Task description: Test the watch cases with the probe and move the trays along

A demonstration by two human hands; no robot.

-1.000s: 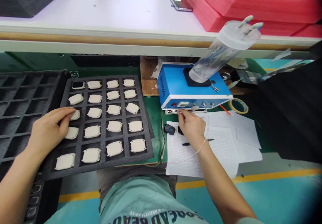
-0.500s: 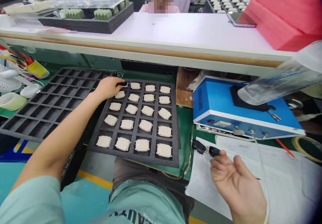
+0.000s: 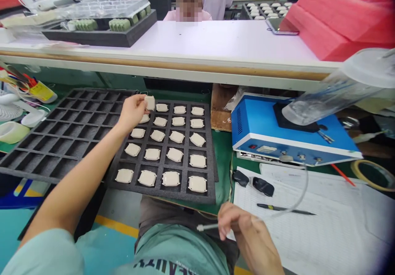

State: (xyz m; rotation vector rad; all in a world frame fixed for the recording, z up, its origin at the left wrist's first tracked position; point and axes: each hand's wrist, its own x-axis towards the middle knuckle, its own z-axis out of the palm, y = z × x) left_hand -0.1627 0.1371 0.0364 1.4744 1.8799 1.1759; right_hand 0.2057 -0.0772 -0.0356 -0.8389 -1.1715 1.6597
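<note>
So here we've got our left hand (image 3: 132, 112) pinching a white square part (image 3: 149, 103) between thumb and fingers, holding it just over the top left of a black foam tray (image 3: 160, 194). That tray sits on the green tabletop (image 3: 222, 172), with rows of the same white parts in its slots, and a second foam tray (image 3: 46, 151) lies right beside it. Our right hand (image 3: 243, 229) is pinching a thin clear tube (image 3: 300, 196) near its metal tip (image 3: 203, 227), down by the bottom edge of some papers (image 3: 308, 221). The tube loops up to a blue box (image 3: 293, 131) with a clear plastic cylinder (image 3: 321, 102) lying tilted on top. A pen (image 3: 277, 208) and two small black pieces (image 3: 253, 183) sit on the papers, and a roll of tape (image 3: 368, 175) is off to the right.
</note>
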